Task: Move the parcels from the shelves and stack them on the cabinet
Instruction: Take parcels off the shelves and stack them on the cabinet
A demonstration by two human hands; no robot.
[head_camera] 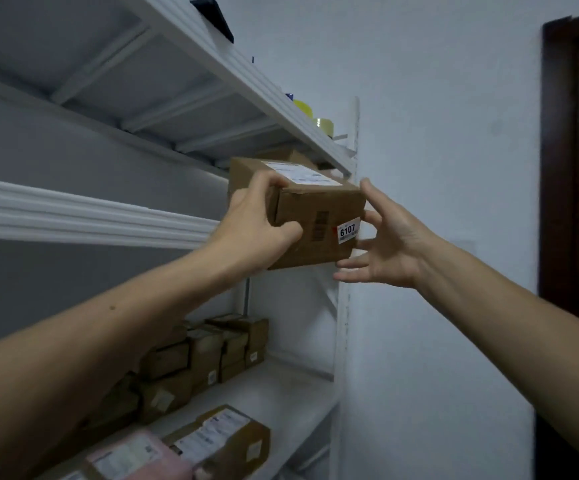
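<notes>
Head view: a white metal shelving unit [90, 220] fills the left of the scene, its ribbed front rails running toward the far right. On a lower shelf, small brown cardboard boxes [208, 348] stand stacked in rows. Nearer on that shelf lie a pale pink padded mailer [135, 452] and, just right of it, a flat brown cardboard box with white labels [225, 434].

The person's left hand [257, 230] grips the near left corner of a brown cardboard parcel [315, 216], thumb across the front face and fingers curled over the top edge. The parcel is held off the shelf, at the right end of the unit, just under the upper shelf. It bears a white shipping label on top and a white sticker reading 6107 [347, 230] on its front.

Behind it sits another brown cardboard box [291, 155]. Yellow tape rolls [303, 107] rest on the upper shelf.

The right hand [388, 247] is spread wide at the parcel's right edge, holding nothing; contact cannot be told.

Far right, a white wall [437, 98] meets a dark brown door frame [572, 168].
</notes>
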